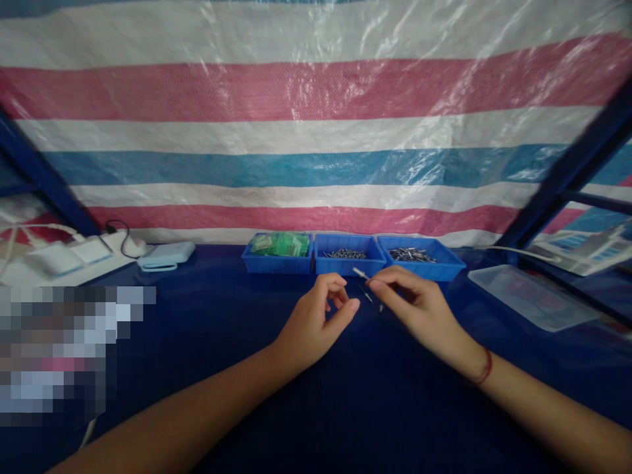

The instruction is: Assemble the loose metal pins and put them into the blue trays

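My right hand [422, 306] pinches a small slim rod with a pale, whitish end [359, 272] between thumb and fingertips. Facing it, my left hand [318, 316] has its fingers curled and its thumb apart from them, with nothing visible in the gap. On the dark blue tabletop between the hands lie a thin metal pin [365, 294] and another small metal piece [380, 307], too small to make out well. Just beyond the hands, a middle blue bin [328, 264] and a right blue bin [447, 264] hold many small metal pins.
A left blue bin [276, 265] contains green plastic packets [280, 243]. A light blue case [168, 255] and a white power strip [99, 260] with plugs stand at the left. To the right lies a translucent plastic lid [530, 299]. A striped tarp [316, 92] hangs behind.
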Motion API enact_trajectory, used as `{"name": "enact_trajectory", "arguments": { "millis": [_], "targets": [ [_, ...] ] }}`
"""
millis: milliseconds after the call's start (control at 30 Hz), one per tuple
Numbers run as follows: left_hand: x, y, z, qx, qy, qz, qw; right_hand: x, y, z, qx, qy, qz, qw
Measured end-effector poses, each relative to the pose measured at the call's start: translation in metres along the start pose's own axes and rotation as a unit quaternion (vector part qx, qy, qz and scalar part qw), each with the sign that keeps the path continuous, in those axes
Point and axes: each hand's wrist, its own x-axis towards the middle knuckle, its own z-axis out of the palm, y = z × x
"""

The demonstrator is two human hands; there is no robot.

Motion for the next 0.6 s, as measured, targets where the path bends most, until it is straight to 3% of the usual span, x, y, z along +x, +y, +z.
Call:
{"name": "enact_trajectory", "arguments": {
  "millis": [100,133,200,267,400,467,600],
  "targets": [
    [0.001,0.000,0.001,0.023,-0.028,0.005,0.999,0.016,0.028,-0.026,-0.139,0.145,0.030,0.979],
    [0.001,0.000,0.001,0.038,-0.042,0.009,0.998,0.021,0.038,-0.035,-0.201,0.167,0.031,0.965],
    [0.000,0.000,0.002,0.070,-0.068,0.020,0.995,0.027,0.053,-0.047,-0.325,0.148,0.007,0.934],
    [0.000,-0.001,0.002,0.100,-0.089,0.030,0.991,0.027,0.057,-0.049,-0.376,0.127,-0.017,0.918],
    [0.000,-0.003,0.005,0.130,-0.107,0.047,0.985,0.014,0.041,-0.025,-0.327,-0.001,-0.036,0.944],
    [0.001,-0.003,0.006,0.134,-0.106,0.051,0.984,0.006,0.032,-0.010,-0.316,-0.071,-0.050,0.945],
    [0.001,-0.004,0.007,0.141,-0.104,0.044,0.984,-0.002,0.030,0.007,-0.310,-0.127,-0.077,0.939]
  ]
}}
